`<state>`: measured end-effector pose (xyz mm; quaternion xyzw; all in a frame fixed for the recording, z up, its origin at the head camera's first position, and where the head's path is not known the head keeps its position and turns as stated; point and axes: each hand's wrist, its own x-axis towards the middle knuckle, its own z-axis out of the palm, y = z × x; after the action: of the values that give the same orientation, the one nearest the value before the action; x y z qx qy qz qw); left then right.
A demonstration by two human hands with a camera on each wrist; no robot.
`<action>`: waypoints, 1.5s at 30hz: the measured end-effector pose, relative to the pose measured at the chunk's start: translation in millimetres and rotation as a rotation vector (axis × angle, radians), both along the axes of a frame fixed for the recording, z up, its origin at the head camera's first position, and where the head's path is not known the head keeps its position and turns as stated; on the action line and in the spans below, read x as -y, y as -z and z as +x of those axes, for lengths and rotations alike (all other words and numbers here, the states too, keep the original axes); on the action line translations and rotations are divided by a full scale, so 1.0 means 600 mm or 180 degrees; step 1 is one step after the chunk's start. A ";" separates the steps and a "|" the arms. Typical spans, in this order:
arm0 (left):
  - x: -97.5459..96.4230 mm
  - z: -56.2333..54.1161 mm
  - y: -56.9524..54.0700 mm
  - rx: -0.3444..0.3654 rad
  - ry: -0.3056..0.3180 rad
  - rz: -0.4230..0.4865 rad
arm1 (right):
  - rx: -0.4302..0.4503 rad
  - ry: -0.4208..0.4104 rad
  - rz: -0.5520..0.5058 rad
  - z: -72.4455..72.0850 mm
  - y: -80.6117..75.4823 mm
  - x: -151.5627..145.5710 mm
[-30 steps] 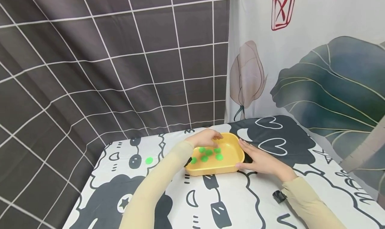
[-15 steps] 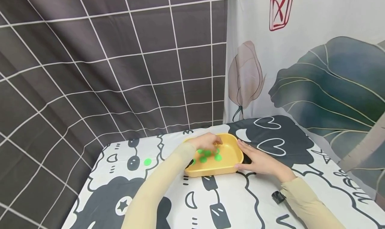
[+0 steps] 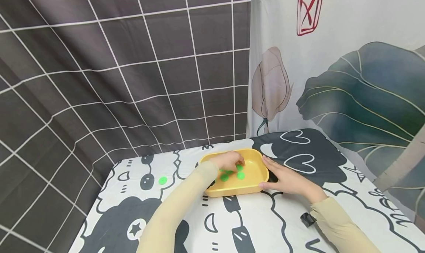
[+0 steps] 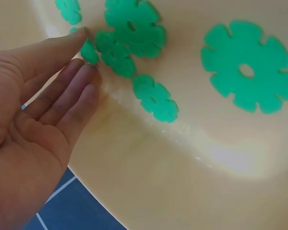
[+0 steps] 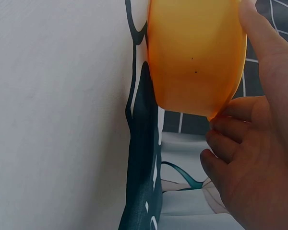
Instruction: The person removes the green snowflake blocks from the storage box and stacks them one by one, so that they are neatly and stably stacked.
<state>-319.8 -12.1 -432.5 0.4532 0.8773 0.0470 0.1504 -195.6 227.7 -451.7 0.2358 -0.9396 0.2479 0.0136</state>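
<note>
A yellow plastic tray (image 3: 232, 191) stands on the patterned cloth, with several flat green flower-shaped discs (image 4: 247, 67) lying in it. My left hand (image 3: 229, 160) reaches down inside the tray. In the left wrist view the thumb and fingers of this hand (image 4: 43, 91) come together on a small-looking green disc (image 4: 89, 51), which the thumb partly covers. At the tray's right end, my right hand (image 3: 290, 178) holds the rim, thumb toward the front and fingers toward the back. The right wrist view has this hand (image 5: 259, 139) against the tray's outer wall (image 5: 197, 86).
One more green disc (image 3: 162, 180) lies on the cloth (image 3: 196, 223), left of the tray. A small black object (image 3: 307, 219) is beside the right sleeve. Behind the table hang a dark grid curtain (image 3: 159, 72) and a pale floral one (image 3: 275, 20).
Inside the tray, my left hand has lowered and moved slightly, its fingers now down among the green discs. My right hand has stayed at the tray's right end.
</note>
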 end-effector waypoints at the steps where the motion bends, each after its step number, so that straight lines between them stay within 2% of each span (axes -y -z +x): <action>1: 0.000 0.000 0.001 -0.0017 0.0011 0.0005 | 0.0004 0.0001 -0.0004 0.000 0.000 0.000; 8: 0.000 0.000 0.002 -0.0033 0.0005 0.0001 | 0.0046 0.0005 -0.0030 -0.003 -0.001 0.000; 17: -0.001 0.008 -0.001 0.0293 -0.0134 0.0099 | 0.0068 -0.0017 -0.0026 -0.005 0.000 -0.001; 26: -0.001 0.010 -0.001 0.0446 -0.0305 0.0202 | 0.0040 -0.0011 -0.0043 -0.003 -0.001 -0.001; 35: -0.004 0.012 0.000 0.0452 -0.0329 0.0293 | 0.0061 -0.0001 -0.0066 -0.003 0.002 -0.003; 45: -0.009 0.014 -0.006 0.0565 -0.0393 0.0470 | 0.0053 -0.0012 -0.0067 -0.001 0.002 -0.003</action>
<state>-311.3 -7.0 -429.1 0.4023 0.8810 0.1606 0.1905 -196.5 229.3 -452.8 0.2353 -0.9365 0.2598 0.0078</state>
